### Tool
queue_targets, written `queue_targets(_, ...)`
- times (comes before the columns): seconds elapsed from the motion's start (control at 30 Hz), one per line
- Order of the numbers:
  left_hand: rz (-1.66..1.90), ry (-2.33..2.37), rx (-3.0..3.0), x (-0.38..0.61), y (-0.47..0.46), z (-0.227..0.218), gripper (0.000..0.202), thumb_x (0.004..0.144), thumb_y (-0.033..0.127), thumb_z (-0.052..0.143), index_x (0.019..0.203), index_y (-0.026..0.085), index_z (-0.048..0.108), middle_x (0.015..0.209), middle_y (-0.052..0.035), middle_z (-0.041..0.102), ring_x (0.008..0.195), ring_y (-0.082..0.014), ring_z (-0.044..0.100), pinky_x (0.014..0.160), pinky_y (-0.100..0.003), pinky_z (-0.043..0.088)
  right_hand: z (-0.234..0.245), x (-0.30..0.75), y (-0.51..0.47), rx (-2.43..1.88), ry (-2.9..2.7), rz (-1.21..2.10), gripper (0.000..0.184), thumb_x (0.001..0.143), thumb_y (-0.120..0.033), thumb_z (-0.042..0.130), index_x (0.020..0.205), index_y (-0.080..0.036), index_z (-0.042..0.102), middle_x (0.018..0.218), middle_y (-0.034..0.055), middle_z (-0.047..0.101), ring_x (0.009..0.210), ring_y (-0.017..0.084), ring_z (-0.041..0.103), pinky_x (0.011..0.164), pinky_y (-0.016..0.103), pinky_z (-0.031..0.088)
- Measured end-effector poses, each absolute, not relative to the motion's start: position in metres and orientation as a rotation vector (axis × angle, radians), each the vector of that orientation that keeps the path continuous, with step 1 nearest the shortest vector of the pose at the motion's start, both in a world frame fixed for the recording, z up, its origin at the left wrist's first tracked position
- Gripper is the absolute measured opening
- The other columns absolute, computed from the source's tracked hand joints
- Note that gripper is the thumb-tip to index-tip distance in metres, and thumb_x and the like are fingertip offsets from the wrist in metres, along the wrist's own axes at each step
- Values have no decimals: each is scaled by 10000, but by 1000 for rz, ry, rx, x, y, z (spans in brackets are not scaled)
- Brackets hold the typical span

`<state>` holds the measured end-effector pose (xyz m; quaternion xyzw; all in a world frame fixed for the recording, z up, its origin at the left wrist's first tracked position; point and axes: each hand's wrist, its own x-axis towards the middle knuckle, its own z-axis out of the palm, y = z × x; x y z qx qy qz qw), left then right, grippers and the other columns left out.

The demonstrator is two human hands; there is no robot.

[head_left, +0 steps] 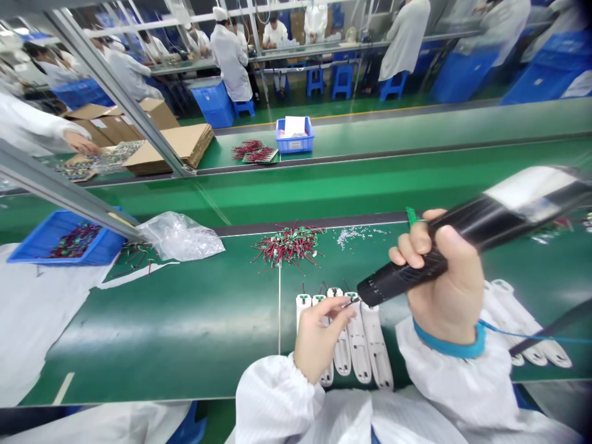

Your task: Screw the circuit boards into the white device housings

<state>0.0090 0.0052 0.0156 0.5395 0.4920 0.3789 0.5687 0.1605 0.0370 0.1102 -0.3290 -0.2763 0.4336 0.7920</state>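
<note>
White-coated workers (230, 58) line the top of the frame, beyond the near green bench (152, 314), whose widest bare stretch spreads lower left towards its front edge. From upper right, a black power driver (483, 225) slants down to just right of centre, wrapped in the right hand (444, 290). Its nose stands over the top end of a row of white housings (377, 345), whose long axes run down the frame, across the driver's slant. Nearer them is the left hand (317, 336), over the row's left side; its thumb and forefinger nearly meet beside the dark bit (354, 301), though whether they grip it I can't tell. Red-wired boards (293, 243) lie above, tiny white pieces (351, 235) to their right.
</note>
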Motion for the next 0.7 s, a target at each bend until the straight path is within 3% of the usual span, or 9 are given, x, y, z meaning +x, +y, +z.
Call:
queue_targets(0.13, 914, 1109, 1183, 7, 2, 20, 162, 803, 215, 626, 879, 148, 753, 712, -47, 748, 623, -158, 660, 681, -288, 555, 110, 159, 36, -713, -595, 940, 259, 721, -282, 730, 913, -179, 591, 589, -67, 454, 457, 58, 411, 463, 199, 420)
queue_targets(0.7, 1043, 1120, 1639, -2, 7, 16, 118, 846, 211, 662, 816, 192, 775, 788, -42, 763, 696, -167, 671, 693, -290, 540, 109, 154, 33, -736, -661, 907, 233, 726, -302, 718, 901, -213, 592, 578, -67, 438, 419, 70, 395, 420, 259, 377)
